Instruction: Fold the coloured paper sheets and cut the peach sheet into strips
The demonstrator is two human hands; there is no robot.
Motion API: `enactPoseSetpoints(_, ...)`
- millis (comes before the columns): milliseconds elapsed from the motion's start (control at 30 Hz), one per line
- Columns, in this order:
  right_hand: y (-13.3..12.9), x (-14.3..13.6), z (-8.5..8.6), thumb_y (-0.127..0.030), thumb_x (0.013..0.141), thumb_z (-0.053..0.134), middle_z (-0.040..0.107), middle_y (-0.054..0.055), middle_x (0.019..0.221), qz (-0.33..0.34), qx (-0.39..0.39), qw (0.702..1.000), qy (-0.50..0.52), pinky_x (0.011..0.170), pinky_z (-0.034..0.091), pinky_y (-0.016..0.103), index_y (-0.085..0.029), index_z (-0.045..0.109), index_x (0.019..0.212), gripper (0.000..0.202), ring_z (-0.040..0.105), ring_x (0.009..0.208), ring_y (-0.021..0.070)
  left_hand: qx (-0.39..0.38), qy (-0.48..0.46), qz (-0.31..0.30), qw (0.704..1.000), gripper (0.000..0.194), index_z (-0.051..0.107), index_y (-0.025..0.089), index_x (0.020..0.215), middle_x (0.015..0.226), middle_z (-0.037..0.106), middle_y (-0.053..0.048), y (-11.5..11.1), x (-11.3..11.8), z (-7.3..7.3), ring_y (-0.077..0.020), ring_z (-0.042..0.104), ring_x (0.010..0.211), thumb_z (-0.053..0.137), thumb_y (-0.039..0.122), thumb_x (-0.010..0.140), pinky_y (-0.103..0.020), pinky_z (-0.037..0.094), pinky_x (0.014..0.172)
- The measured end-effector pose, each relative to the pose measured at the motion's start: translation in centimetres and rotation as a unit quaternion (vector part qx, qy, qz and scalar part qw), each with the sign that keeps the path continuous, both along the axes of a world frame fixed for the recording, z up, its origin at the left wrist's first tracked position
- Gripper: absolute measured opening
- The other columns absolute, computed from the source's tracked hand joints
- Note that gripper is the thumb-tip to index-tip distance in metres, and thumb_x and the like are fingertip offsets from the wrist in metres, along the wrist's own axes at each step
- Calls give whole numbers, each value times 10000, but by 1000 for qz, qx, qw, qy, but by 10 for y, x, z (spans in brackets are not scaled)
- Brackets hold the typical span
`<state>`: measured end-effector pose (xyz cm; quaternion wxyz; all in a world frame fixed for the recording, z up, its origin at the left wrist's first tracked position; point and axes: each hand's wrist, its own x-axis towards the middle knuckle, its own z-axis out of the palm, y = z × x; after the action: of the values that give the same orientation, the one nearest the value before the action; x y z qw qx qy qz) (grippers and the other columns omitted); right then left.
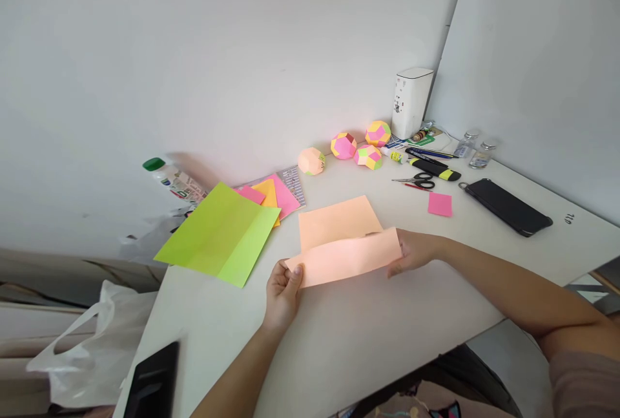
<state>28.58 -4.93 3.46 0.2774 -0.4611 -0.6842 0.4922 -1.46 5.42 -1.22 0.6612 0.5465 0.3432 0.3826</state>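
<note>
Holding the peach paper strip (351, 258) at frame centre, left hand (285, 289) has its grip closed on the strip's left end, thumb on top, and right hand (405, 253) has its grip closed on the right end. Peach sheet (339, 219) lies on the desk (213, 340) just behind the strip, partly covered by it; green sheet (220, 234) is left of centre, four paper balls (343, 146) upper centre, scissors (417, 181) and pink square (440, 205) right of centre.
</note>
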Motion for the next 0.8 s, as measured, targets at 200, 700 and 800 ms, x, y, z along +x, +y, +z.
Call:
enactPoseSetpoints(200, 1, -2, -2, -429, 851, 554, 661, 64, 1147, -25, 54, 998, -20, 917, 451, 339, -187, 688, 1069, 353, 588, 1084, 226, 245, 101, -230, 936, 719, 546, 195, 1212, 1355, 508, -163, 12, -8, 9, -353, 327, 1351, 724, 611, 654, -547, 212, 1111)
enactPoseSetpoints(700, 0, 14, 12, -535, 793, 580, 695, 33, 997, -37, -84, 993, -69, 774, 464, 288, -199, 711, 999, 415, 613, 919, 213, 229, 179, -277, 916, 274, 666, 212, 1020, 996, 682, -80, -1, -2, 19, -253, 608, 1000, 520, 408, 896, -391, 473, 889)
enactPoseSetpoints(800, -1, 19, 14, -549, 784, 589, 685, 51, 1028, -48, -145, 987, -48, 838, 463, 308, -177, 692, 1023, 454, 607, 978, 230, 129, 196, -231, 944, 392, 612, 178, 688, 619, 575, -17, -4, -4, 22, -175, 565, 631, 508, 502, 882, -285, 462, 603)
